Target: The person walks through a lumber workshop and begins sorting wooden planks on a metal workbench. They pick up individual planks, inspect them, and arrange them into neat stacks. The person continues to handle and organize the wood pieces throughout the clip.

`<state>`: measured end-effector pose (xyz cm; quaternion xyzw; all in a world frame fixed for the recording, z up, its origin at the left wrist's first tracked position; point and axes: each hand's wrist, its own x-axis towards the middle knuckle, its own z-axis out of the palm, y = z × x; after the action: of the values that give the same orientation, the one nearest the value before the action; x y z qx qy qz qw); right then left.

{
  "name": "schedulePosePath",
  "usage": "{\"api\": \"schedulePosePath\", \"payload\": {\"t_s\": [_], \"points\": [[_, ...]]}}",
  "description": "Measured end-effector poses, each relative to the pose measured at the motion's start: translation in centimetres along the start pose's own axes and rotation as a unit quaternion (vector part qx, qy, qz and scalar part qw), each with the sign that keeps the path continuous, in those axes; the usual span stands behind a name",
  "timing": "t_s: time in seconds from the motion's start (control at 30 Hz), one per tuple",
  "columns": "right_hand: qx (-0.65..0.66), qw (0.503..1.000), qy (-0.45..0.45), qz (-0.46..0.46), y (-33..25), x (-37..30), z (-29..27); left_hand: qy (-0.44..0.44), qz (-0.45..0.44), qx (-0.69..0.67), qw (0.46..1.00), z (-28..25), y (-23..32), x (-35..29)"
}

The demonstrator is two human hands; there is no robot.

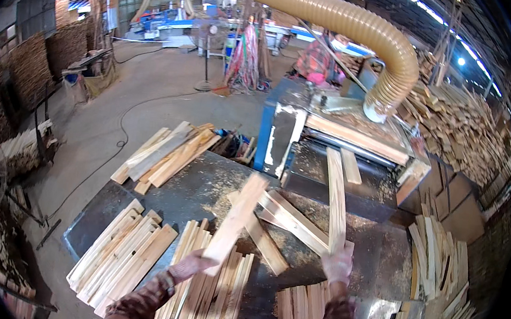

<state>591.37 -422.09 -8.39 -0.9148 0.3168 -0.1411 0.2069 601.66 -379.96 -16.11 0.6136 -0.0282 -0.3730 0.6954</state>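
Before you spreads the dark desk (200,185), strewn with shavings, and beyond its far edge stands the machine (283,131) with its blue-sided housing, a ribbed tan hose (340,9) curving down onto its top. Nearer you on the desk, a stack of boards (124,258) lies at the left, with a middle stack (206,304) beside it, just below your left arm. Of the single pieces, the long board (335,199) runs away from you, its far end over the machine's dark bed near a short piece (350,166). Your right grip (336,267) is closed around that board's near end. The wide plank (238,220) slants up and rightward from your left grip (191,266), which pinches its near end at the left edge; most of its length extends beyond your fingers, passing in front of a loose board (266,246).
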Motion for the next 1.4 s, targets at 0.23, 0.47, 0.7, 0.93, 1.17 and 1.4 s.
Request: {"api": "schedulePosePath", "payload": {"t_s": [0.23, 0.47, 0.7, 0.93, 1.17, 1.4], "points": [[0.321, 0.947, -0.026, 0.013, 1.0, -19.9, 6.0, 0.204, 0.03, 0.195, 0.959, -15.1, -14.3, -17.3], [0.489, 0.86, -0.077, 0.125, -2.2, -28.7, 3.0, 0.252, -0.139, 0.33, 0.899, -10.0, -18.6, -19.9], [0.396, 0.91, -0.079, 0.093, -1.8, -29.2, 2.0, 0.155, -0.086, 0.264, 0.948, -13.0, -16.7, -16.2], [0.151, 0.969, -0.185, -0.057, -6.7, -28.4, 1.9, 0.123, 0.121, 0.059, 0.983, -4.4, -7.0, -10.1], [0.15, 0.904, -0.203, -0.346, -11.8, -23.3, 1.5, 0.07, 0.027, -0.276, 0.958, -0.6, -1.8, -4.7], [0.029, 0.988, 0.141, -0.054, -4.8, -5.8, 0.5, 0.075, 0.082, -0.332, 0.937, -14.2, 8.0, 3.3]]}}
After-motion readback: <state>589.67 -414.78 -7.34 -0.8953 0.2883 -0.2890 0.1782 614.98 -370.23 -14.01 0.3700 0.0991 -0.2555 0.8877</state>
